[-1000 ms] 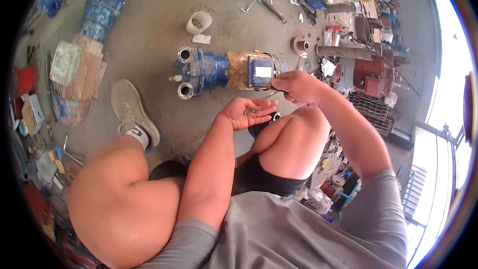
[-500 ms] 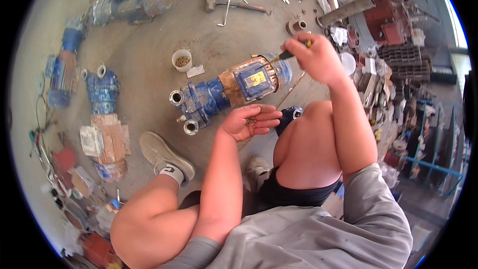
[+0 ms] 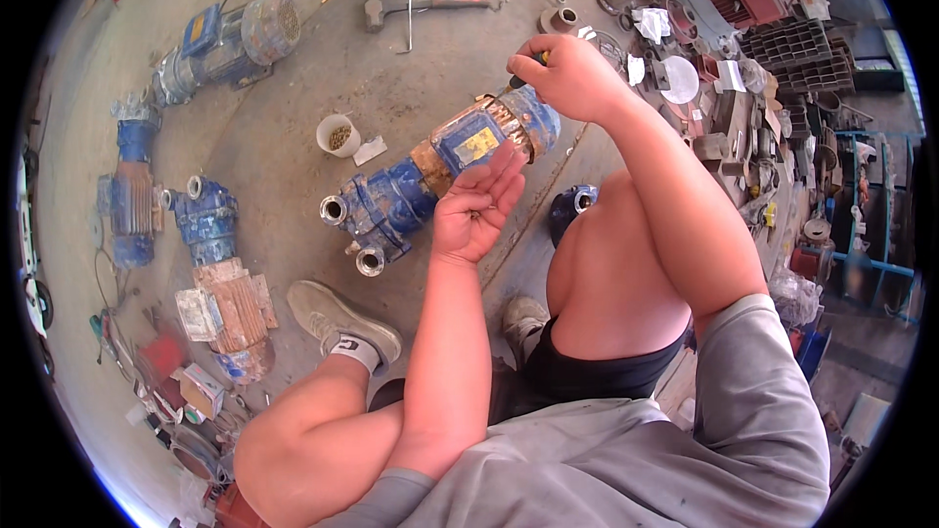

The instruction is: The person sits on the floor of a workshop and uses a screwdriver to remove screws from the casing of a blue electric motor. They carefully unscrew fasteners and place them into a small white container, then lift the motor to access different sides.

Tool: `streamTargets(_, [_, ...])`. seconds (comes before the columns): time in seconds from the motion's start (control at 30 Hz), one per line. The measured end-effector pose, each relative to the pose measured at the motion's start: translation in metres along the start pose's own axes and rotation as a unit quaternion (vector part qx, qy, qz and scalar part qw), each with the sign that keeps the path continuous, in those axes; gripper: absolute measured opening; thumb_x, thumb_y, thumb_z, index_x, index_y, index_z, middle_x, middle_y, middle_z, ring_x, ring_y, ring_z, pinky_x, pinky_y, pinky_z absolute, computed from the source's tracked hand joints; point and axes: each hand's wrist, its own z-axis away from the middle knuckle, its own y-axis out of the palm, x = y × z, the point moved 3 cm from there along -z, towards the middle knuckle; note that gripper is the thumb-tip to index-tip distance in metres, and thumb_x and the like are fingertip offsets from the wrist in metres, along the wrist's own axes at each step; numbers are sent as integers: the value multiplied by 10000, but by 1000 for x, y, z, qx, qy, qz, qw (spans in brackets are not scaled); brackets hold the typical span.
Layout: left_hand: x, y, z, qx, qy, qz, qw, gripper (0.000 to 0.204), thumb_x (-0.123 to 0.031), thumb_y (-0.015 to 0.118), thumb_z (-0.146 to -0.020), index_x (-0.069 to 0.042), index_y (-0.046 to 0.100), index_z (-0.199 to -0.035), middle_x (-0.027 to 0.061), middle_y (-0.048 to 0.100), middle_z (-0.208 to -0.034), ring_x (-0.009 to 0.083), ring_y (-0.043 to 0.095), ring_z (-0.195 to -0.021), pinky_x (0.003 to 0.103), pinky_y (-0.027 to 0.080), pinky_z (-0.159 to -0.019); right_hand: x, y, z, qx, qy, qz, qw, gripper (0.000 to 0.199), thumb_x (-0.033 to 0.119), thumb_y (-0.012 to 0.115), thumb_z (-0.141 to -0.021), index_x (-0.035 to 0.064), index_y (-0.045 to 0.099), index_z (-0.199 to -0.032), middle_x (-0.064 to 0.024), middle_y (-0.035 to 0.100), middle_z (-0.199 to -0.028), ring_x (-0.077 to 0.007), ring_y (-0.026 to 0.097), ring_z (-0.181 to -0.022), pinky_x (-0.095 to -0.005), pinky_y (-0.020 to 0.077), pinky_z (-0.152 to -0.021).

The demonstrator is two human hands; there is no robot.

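A blue pump with an electric motor (image 3: pixel 430 156), its paint worn to rust in places, lies on the floor in front of me. My right hand (image 3: pixel 565 76) is closed around a screwdriver (image 3: pixel 516 82) with a dark and yellow handle. Its shaft slants down to the rim near the motor's far end; whether the tip touches a screw is too small to tell. Before the motor's terminal box, my left hand (image 3: pixel 474 212) is cupped palm up, thumb folded inward. Small brassy screws (image 3: pixel 476 216) lie in the palm, mostly hidden by the fingers.
A white cup (image 3: pixel 338 136) of small brassy parts stands beyond the pump, beside a pale flat piece (image 3: pixel 370 151). A hammer (image 3: pixel 430 6) lies farther off. More motors (image 3: pixel 227 303) line the left side. Piled parts (image 3: pixel 719 127) crowd the right.
My left hand has risen toward the terminal box, its fingers turning up and thumb folding over the palm. The right hand keeps the screwdriver at the motor's far end. The whole view has shifted.
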Motion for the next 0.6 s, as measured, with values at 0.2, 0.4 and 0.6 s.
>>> streamTargets(0.2, [-4, 1, -2, 0, 25, 9, 1000, 532, 98, 404, -790, -42, 775, -1145, 204, 465, -1582, 393, 309, -1544, 543, 287, -1273, 0, -2, 2, 2, -3, -8, 1000, 386, 384, 633, -961, 42, 757, -1093, -143, 709, -798, -250, 699, -756, -391, 546, -739])
streamTargets(0.4, [-7, -3, 1, -1, 14, -2, 1000, 503, 16, 441, -823, -14, 720, -1241, 205, 540, -1489, 377, 454, -1423, 525, 416, -1157, 10, -4, 5, 27, 16, 10, 999, 419, 389, 589, -953, 35, 753, -1105, -228, 743, -1006, -376, 714, -939, -442, 556, -867])
streamTargets(0.6, [-7, 2, 1, -64, -42, -25, 997, 386, -119, 513, -936, 14, 659, -1267, 37, 554, -843, 181, 513, -720, 297, 429, -601, 8, -5, 3, 18, 22, 27, 999, 411, 399, 592, -970, 45, 752, -1104, -194, 730, -914, -329, 715, -884, -433, 551, -825])
